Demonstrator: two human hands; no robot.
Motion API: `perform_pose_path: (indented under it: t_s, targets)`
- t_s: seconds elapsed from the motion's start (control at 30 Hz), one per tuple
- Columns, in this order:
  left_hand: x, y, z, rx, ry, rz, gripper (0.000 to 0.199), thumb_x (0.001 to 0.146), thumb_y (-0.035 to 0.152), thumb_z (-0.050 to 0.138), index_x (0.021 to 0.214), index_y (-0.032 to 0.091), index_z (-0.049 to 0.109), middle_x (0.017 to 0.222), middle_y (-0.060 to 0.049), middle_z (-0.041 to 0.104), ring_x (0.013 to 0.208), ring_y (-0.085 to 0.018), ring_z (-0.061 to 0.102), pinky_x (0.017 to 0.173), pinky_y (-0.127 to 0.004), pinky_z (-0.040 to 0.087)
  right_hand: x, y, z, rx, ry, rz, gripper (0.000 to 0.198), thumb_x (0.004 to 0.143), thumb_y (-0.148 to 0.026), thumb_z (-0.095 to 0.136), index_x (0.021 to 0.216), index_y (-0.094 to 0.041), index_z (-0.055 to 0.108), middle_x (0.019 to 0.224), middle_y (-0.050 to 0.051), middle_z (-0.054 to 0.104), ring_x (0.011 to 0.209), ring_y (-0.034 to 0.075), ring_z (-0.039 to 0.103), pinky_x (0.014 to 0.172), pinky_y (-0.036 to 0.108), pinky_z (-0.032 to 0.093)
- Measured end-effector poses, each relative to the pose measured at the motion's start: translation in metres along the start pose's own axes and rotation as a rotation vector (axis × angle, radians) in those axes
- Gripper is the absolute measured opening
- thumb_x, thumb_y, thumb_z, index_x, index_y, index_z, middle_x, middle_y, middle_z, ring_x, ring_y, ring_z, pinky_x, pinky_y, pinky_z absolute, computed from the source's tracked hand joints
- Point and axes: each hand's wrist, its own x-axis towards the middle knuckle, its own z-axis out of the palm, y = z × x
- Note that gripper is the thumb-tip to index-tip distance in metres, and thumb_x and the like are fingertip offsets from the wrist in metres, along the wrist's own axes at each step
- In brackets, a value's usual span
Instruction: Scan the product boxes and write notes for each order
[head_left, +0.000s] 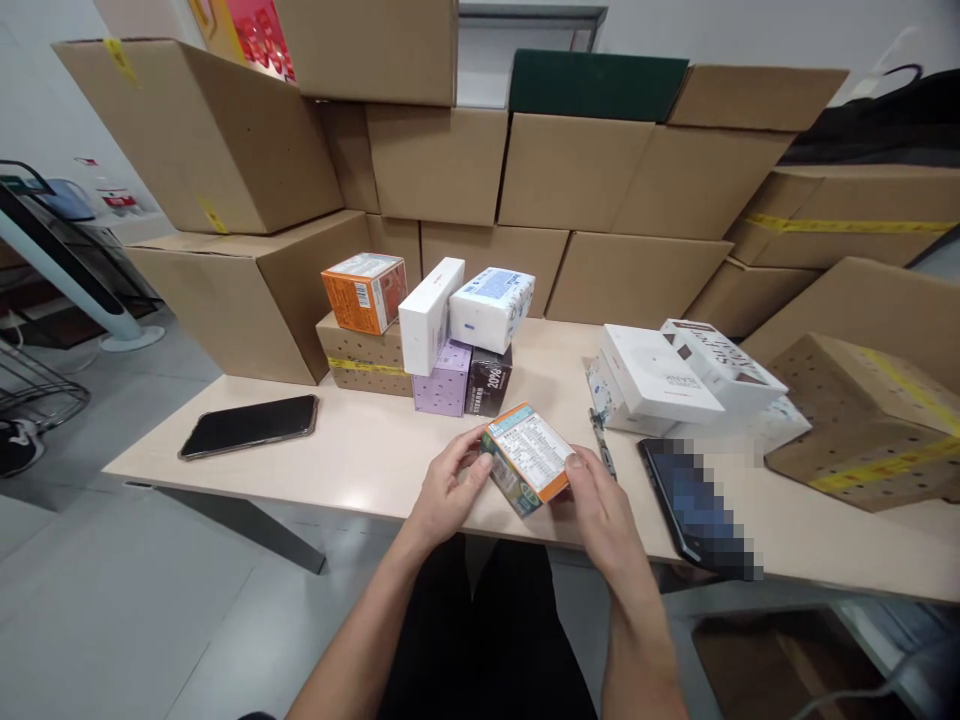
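Note:
Both hands hold a small carton (529, 452) with orange edges, a white panel of printed text on top and a dark green side. My left hand (455, 482) grips its left corner, thumb on the near side. On the right end, my right hand (596, 500) is closed, with its thumb at the top edge. The carton is tilted above the table's front edge. Behind it stand a purple box (442, 380) and a dark box (490, 382) marked 20%. A slim patterned object (602, 443) lies just past my right hand.
A phone (250, 426) lies on the left of the table (360, 455), and a blurred-out black device (694, 505) on the right. An orange box (365, 293), white boxes (660, 375) and a tissue pack (491, 308) sit in piles. Large cardboard cartons (574, 172) wall the back.

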Motion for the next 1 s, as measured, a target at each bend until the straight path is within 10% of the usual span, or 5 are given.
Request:
perform_pose_path:
  t_s: [0.17,0.43,0.8,1.0]
  targets:
    - [0.003,-0.006,0.004,0.002,0.080,-0.027,0.042,0.094,0.037,0.060,0.130,0.017,0.059,0.131,-0.013,0.066,0.118,-0.024,0.064,0.104,-0.039,0.051,0.007,0.000,0.014,-0.145,0.079,0.026,0.050,0.099,-0.057,0.027,0.104,-0.022,0.063,0.093,0.009,0.073,0.081,0.023,0.065,0.070,0.033,0.046]
    - [0.003,-0.011,0.006,-0.001,0.101,-0.033,0.037,0.093,0.030,0.059,0.127,0.017,0.061,0.129,-0.012,0.067,0.119,-0.023,0.064,0.106,-0.040,0.050,-0.010,0.010,0.010,-0.098,0.031,-0.145,0.071,0.087,-0.059,0.060,0.146,-0.023,0.044,0.136,0.013,0.053,0.118,0.026,0.056,0.097,0.043,0.050]
    - [-0.001,-0.008,0.002,-0.050,0.199,0.006,0.039,0.093,0.037,0.062,0.127,0.018,0.061,0.131,-0.012,0.066,0.118,-0.023,0.065,0.102,-0.037,0.053,-0.009,0.008,0.023,0.268,0.129,0.073,0.054,0.088,-0.063,0.055,0.121,-0.020,0.058,0.115,0.011,0.067,0.096,0.023,0.065,0.083,0.037,0.054]
    - [0.001,-0.013,0.001,-0.015,0.112,-0.048,0.050,0.093,0.038,0.061,0.139,0.020,0.052,0.139,-0.012,0.061,0.125,-0.024,0.061,0.108,-0.040,0.049,-0.009,0.005,0.021,-0.087,0.079,0.126,0.053,0.095,-0.066,0.034,0.102,-0.022,0.062,0.096,0.010,0.068,0.090,0.026,0.063,0.082,0.043,0.048]
